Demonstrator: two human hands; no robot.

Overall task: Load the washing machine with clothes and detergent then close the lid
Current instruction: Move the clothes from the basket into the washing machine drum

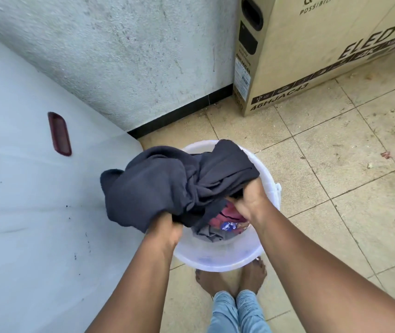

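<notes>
left hand [167, 228]: dark garment [167, 186] is being clenched at its lower edge
right hand [249, 200]: same garment is being gripped, probably so it's being lifted clear of the bucket [218, 263]

Home laundry/utility corner, prob. a back room or covered area of a house. Evidence: white top-load washing machine [30, 188] w/ lid down and dark red handle recess [59, 133], pushed against a rough, stained plaster wall [119, 56] w/ black skirting. Beige floor tiles [336, 176], dirty, w/ stains and grit. Big cardboard TV box [311, 49] stored by the wall. White plastic bucket [215, 260] of mixed clothes on the floor; person is barefoot.
</notes>
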